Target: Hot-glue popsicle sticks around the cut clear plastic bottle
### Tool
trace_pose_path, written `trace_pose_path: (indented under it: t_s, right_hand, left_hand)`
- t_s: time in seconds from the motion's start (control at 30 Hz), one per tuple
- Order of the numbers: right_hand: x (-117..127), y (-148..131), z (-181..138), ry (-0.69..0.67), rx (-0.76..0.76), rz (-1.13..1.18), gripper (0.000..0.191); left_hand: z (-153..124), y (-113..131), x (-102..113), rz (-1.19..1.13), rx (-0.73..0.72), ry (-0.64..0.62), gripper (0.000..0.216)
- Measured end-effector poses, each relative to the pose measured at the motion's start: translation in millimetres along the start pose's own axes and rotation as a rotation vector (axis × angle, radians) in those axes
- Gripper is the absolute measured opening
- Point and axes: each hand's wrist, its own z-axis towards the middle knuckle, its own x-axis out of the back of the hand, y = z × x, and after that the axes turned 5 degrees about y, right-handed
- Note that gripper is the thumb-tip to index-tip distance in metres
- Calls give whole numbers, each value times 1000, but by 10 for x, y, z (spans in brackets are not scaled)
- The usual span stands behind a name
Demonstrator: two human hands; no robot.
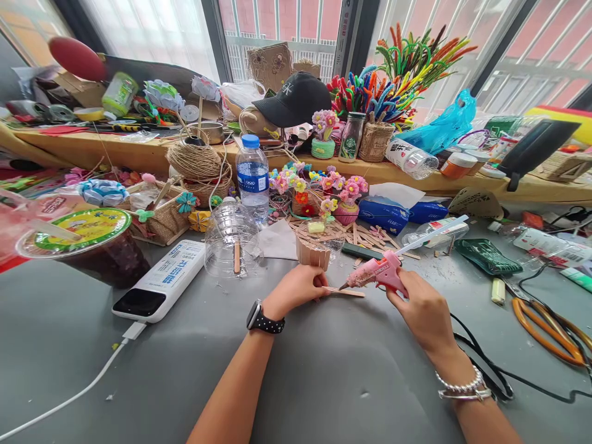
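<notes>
Fingers (319,277) of the left hand (296,288): I am seeing them pinching tight, with no gap I can make out, on the left end of a wooden stick (349,292).
Fingers of the right hand (424,308): they are curling closed around the handle of a pink glue gun (378,271).
Nozzle: it is pointing down and left at the stick; I am not able to tell whether it is touching.
Wooden stick: it is sitting low over the grey table (324,376), between the two hands.
Stick cup (313,254): it is standing just beyond the left hand.
Loose sticks (372,238): they are lying scattered behind the glue gun.
Scissors (548,330): they are resting right of the right hand.
Power bank (161,280): it is lying well to the left.
</notes>
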Motion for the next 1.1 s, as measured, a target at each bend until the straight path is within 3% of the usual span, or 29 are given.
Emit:
trace_pose_path:
  t_s: [1.1]
  right_hand:
    - [70, 52, 13, -7, 21, -4, 19]
  left_hand:
    - [1, 31, 13, 15, 13, 6, 18]
